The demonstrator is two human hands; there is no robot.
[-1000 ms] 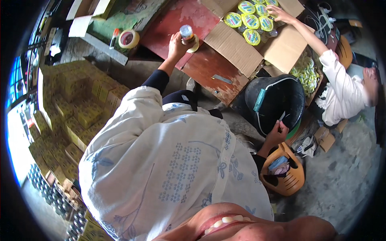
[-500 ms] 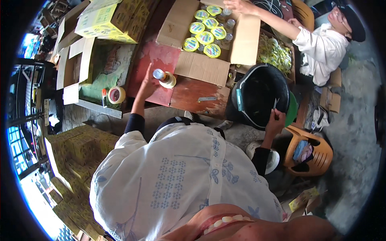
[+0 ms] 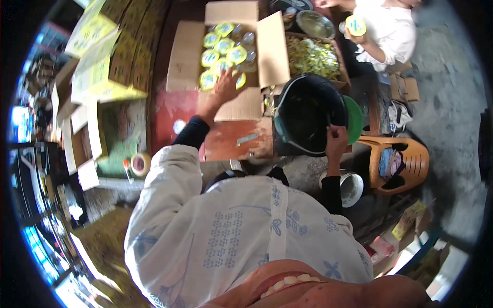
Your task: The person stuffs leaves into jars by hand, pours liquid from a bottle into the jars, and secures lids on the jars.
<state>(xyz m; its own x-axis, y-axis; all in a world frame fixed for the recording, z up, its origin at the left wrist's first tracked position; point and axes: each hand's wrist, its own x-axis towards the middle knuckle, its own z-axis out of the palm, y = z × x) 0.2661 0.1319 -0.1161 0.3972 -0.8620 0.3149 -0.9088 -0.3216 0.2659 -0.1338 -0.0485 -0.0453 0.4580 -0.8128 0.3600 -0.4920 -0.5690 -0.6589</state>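
Observation:
My left hand (image 3: 227, 88) reaches over an opened cardboard box (image 3: 185, 66). Its fingers are spread over the near yellow round lids (image 3: 208, 79) of the containers inside; what lies under the palm is hidden. More yellow-lidded containers and clear ones (image 3: 248, 39) stand in the box. At the rim of a black bucket (image 3: 288, 134), my right hand (image 3: 336, 137) is closed in a pinch on a thin pale strip (image 3: 328, 119), too small to name. Dark contents show dimly in the bucket.
A co-worker's hand holds a yellow-lidded container (image 3: 355, 25) at the upper right. Nearby are a box of yellow-green scraps (image 3: 313, 56), a green basin (image 3: 354, 120) and an orange chair (image 3: 418, 167). Leftward sit a tape roll (image 3: 139, 164) and yellow cartons (image 3: 95, 82). A metal strip (image 3: 247, 139) lies on the table.
My left hand has moved from beside a bottle on the red table to over the box. That bottle no longer shows standing there. The co-worker's hand has left the box. The view has shifted.

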